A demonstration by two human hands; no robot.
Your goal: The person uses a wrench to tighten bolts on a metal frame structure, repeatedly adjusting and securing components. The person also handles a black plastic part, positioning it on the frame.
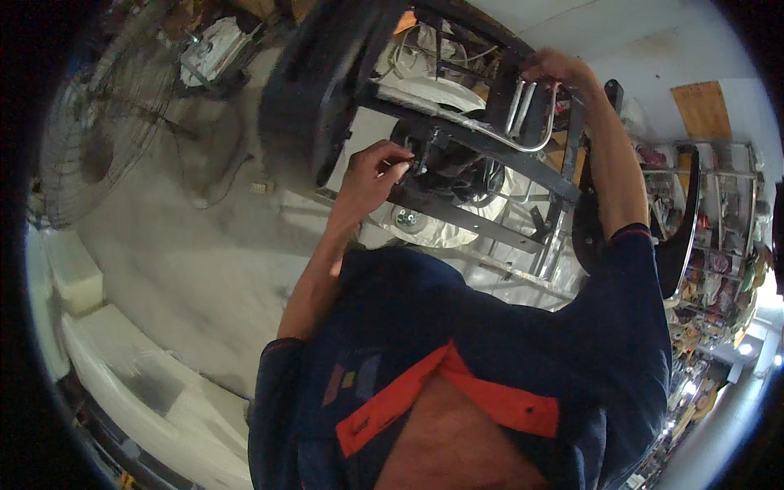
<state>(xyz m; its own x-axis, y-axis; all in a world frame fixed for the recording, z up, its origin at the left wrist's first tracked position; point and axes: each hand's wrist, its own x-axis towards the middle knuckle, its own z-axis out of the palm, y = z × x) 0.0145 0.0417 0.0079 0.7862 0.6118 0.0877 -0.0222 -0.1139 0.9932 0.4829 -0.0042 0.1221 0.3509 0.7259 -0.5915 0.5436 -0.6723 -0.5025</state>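
A black metal frame (469,214) with crossbars stands in front of me. My left hand (371,178) is at its near left part, thumb and forefinger pinched close to a small dark fitting (420,159). Whatever lies between those fingertips is too small to make out. Farther off and to the right, my right hand (562,69) curls over the frame's upper end. Its fingers are bent beside a shiny bent metal tube (523,148); what they grip is hidden. Inside the frame sits a dark mechanism (469,175).
A wire-caged fan (102,147) stands at the left above the grey floor (204,278). White wrapped blocks (151,367) lie at lower left. A large black rounded part (302,90) adjoins the frame. Crowded shelves (719,220) line the right, behind a black curved part (686,237).
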